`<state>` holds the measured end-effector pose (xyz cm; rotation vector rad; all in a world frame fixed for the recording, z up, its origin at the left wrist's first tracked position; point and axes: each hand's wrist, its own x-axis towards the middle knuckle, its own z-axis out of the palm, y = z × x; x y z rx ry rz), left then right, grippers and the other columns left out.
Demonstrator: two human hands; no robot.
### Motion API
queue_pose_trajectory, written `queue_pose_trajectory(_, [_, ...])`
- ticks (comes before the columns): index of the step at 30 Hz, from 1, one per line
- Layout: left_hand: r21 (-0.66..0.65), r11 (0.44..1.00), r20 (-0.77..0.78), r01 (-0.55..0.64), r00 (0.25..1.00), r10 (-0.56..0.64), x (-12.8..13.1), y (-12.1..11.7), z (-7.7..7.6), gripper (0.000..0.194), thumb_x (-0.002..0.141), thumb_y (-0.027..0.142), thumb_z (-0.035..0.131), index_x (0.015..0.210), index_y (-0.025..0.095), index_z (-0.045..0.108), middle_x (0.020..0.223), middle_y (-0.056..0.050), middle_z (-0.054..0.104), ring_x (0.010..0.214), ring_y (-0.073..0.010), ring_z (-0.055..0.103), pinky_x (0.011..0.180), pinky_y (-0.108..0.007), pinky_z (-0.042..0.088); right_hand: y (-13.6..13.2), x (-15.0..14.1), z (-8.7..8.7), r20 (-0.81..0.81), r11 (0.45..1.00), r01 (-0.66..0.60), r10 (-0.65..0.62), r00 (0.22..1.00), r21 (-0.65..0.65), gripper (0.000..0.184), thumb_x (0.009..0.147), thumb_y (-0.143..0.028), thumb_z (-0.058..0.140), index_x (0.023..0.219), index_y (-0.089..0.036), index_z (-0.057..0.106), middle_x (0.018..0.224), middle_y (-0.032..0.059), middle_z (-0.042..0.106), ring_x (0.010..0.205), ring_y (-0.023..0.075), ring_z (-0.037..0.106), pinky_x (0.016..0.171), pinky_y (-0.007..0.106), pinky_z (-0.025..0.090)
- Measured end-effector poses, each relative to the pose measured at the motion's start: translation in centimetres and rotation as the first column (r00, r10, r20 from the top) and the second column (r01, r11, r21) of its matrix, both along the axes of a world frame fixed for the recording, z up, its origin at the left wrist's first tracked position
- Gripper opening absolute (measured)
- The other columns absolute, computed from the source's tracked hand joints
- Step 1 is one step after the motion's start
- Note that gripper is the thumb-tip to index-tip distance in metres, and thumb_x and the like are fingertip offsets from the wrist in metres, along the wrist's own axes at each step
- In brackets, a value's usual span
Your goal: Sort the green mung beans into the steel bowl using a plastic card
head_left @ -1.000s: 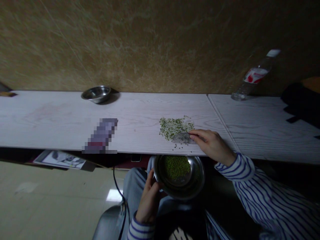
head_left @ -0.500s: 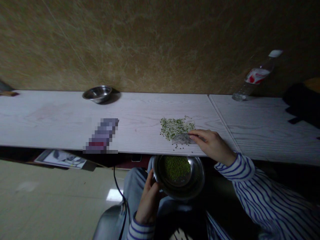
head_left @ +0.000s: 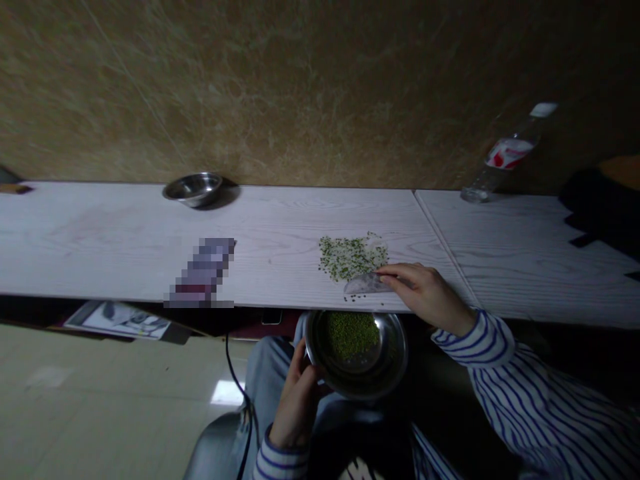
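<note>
With its fingers curled round the left rim, my left hand [head_left: 300,393] holds a steel bowl [head_left: 395,373] below the table's front edge. A heap of small green mung beans [head_left: 353,333] lies inside it. More mung beans [head_left: 345,257] are spread on the table. My right hand [head_left: 425,290] pinches a thin, greyish, see-through sheet [head_left: 363,283] between thumb and fingers. Its lower edge rests on or just over the tabletop, at the near side of the spread beans. A few beans lie between the sheet and the table's edge. What exactly the sheet is, I cannot tell.
A second steel bowl [head_left: 194,191] stands near the wall at the left. In front of it lies a blurred-out flat object [head_left: 205,273]. A plastic bottle [head_left: 505,157] and a dark cloth-like thing [head_left: 605,207] are at the right. A black cable [head_left: 237,373] hangs below the table.
The sheet in my right hand has moved slightly toward the table's front edge and tilted. My left hand and the bowl have stayed almost still.
</note>
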<state>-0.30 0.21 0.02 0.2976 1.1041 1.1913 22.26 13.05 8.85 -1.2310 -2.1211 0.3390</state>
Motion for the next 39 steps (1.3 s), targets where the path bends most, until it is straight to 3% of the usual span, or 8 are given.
queue_pose_trajectory(9, [0.008, 1.0, -0.02, -0.013, 1.0, 0.013, 0.4, 0.1, -0.2, 0.073, 0.067, 0.024, 0.069, 0.139, 0.024, 0.056, 0.115, -0.012, 0.068, 0.084, -0.0257, 0.063, 0.064, -0.033, 0.052, -0.4, 2.3, -0.4, -0.033, 0.985, 0.171, -0.171, 0.985, -0.008, 0.021, 0.091, -0.028, 0.058, 0.097, -0.022, 0.077, 0.095, 0.0051, 0.081, 0.086, 0.0236, 0.077, 0.081, 0.035, 0.062])
queue_pose_trajectory(17, [-0.005, 1.0, 0.0, -0.012, 1.0, 0.012, 0.7, 0.1, -0.2, 0.063, 0.066, 0.025, 0.071, 0.128, 0.027, 0.06, 0.121, -0.012, 0.065, 0.086, -0.0249, 0.063, 0.066, -0.034, 0.053, -1.1, 1.9, -0.2, 0.001, 0.989, 0.142, -0.143, 0.99, -0.032, 0.021, 0.09, -0.025, 0.059, 0.098, -0.02, 0.077, 0.097, 0.0063, 0.081, 0.088, 0.0233, 0.077, 0.084, 0.035, 0.061])
queue_pose_trajectory(27, [0.006, 1.0, -0.016, 0.025, 1.0, -0.025, 0.9, 0.1, -0.3, 0.06, 0.068, 0.023, 0.068, 0.127, 0.027, 0.06, 0.115, -0.01, 0.067, 0.085, -0.0237, 0.062, 0.067, -0.033, 0.053, -1.5, 2.2, -0.5, -0.025, 0.988, 0.154, -0.154, 0.988, -0.024, 0.02, 0.091, -0.026, 0.058, 0.097, -0.023, 0.077, 0.097, 0.0049, 0.081, 0.087, 0.023, 0.077, 0.082, 0.035, 0.062])
queue_pose_trajectory(39, [-0.017, 1.0, 0.026, -0.024, 0.999, 0.025, 1.6, 0.0, -0.1, 0.077, 0.066, 0.021, 0.071, 0.141, 0.024, 0.054, 0.126, -0.011, 0.067, 0.087, -0.0212, 0.065, 0.068, -0.032, 0.054, -2.0, 1.5, -1.0, -0.038, 0.985, 0.171, -0.172, 0.984, -0.033, 0.02, 0.09, -0.025, 0.058, 0.099, -0.021, 0.076, 0.094, 0.0059, 0.081, 0.084, 0.0228, 0.077, 0.079, 0.035, 0.062])
